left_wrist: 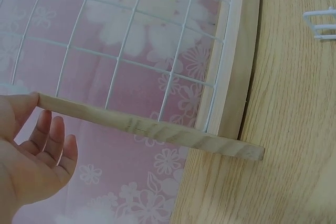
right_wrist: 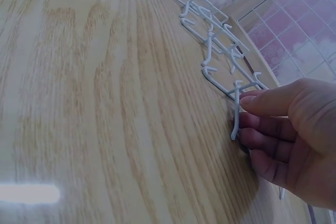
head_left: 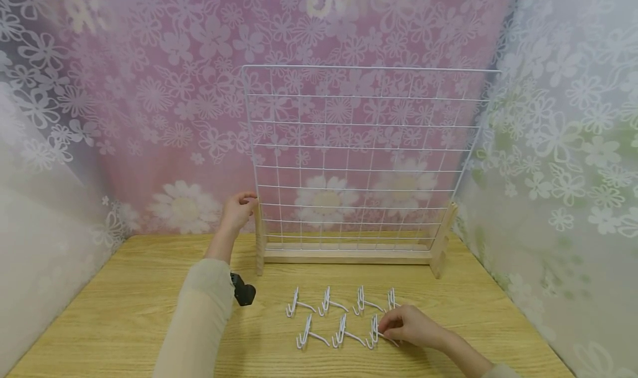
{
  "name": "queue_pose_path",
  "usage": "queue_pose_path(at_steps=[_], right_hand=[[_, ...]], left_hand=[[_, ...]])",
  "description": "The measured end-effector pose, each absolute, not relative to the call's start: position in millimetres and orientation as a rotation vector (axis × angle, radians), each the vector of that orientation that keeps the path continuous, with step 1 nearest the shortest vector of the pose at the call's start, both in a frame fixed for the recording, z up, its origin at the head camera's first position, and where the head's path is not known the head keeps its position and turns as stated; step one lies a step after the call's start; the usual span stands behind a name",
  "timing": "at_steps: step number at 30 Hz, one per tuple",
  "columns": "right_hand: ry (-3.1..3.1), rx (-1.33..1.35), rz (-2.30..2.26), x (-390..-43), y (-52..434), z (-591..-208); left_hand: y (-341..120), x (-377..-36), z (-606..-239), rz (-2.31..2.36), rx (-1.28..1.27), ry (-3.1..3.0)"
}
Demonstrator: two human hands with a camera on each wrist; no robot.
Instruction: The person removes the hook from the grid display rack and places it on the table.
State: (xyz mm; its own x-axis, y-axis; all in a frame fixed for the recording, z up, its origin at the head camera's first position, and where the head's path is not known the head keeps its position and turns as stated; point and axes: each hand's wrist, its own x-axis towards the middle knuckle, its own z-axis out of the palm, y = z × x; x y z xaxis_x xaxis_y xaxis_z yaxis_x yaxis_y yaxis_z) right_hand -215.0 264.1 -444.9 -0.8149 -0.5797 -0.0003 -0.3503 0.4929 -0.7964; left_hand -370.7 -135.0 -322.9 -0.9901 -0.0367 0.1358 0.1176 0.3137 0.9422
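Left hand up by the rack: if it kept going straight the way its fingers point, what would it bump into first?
Probably the wire grid. The left hand already touches the top of the wooden post at the grid's left edge, fingers pointing right toward the mesh. Depth is unclear.

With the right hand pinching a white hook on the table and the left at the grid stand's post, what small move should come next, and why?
Probably lift the pinched hook clear of the table. The right hand already has thumb and fingers closed on it, yet it lies beside the other hooks. The left hand touches the wooden post of the wire grid, seemingly steadying it.
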Motion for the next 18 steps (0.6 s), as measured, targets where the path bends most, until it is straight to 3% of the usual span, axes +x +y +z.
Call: queue_pose_path(at_steps=[18], right_hand=[[2.634,-0.802,-1.172,-234,281,-396]], left_hand=[[-146,-359,-326,-1.12,-0.295,-2.683]])
